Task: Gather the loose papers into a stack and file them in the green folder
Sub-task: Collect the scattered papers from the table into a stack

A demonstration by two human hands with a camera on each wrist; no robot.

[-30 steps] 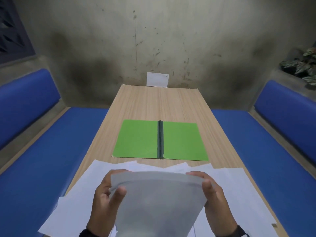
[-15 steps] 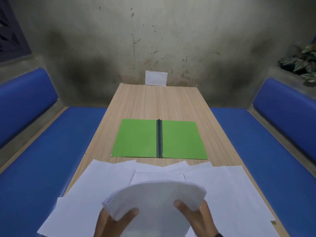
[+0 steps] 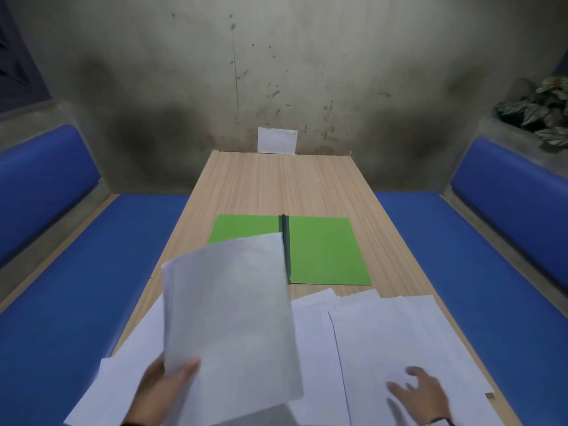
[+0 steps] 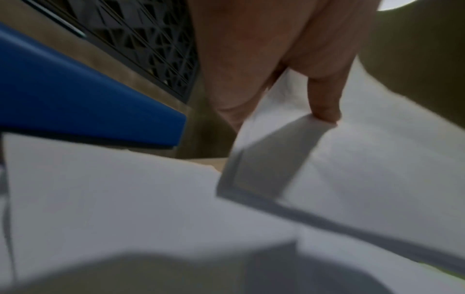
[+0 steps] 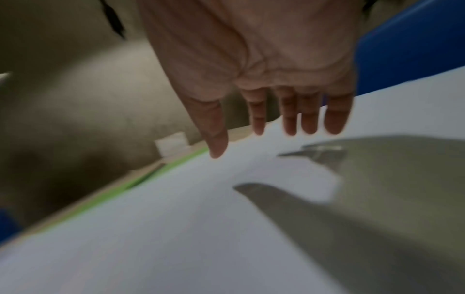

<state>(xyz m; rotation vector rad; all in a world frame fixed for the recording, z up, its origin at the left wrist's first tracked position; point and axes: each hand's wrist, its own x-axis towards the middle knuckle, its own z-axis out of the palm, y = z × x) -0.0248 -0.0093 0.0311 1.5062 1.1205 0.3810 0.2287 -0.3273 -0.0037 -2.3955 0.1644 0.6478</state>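
My left hand point(image 3: 172, 379) pinches a stack of white papers point(image 3: 227, 318) at its lower left corner and holds it raised above the table; the wrist view shows the thumb point(image 4: 324, 99) on the stack's point(image 4: 352, 179) top. The stack covers part of the left half of the open green folder point(image 3: 322, 250), which lies flat in the table's middle. My right hand point(image 3: 412, 385) hovers with spread fingers point(image 5: 289, 117) just above loose white sheets point(image 3: 399, 333) at the near right. More loose sheets point(image 3: 135, 358) lie at the near left.
The long wooden table point(image 3: 276, 182) runs to a stained wall, where a small white card point(image 3: 277, 140) leans. Blue padded benches point(image 3: 86, 272) flank the table on both sides. A potted plant point(image 3: 541, 109) sits on the ledge at the far right.
Both hands held the curved stack before. Now the right hand has let go and moved right over the loose sheets, while the left hand alone lifts the stack up and to the left.
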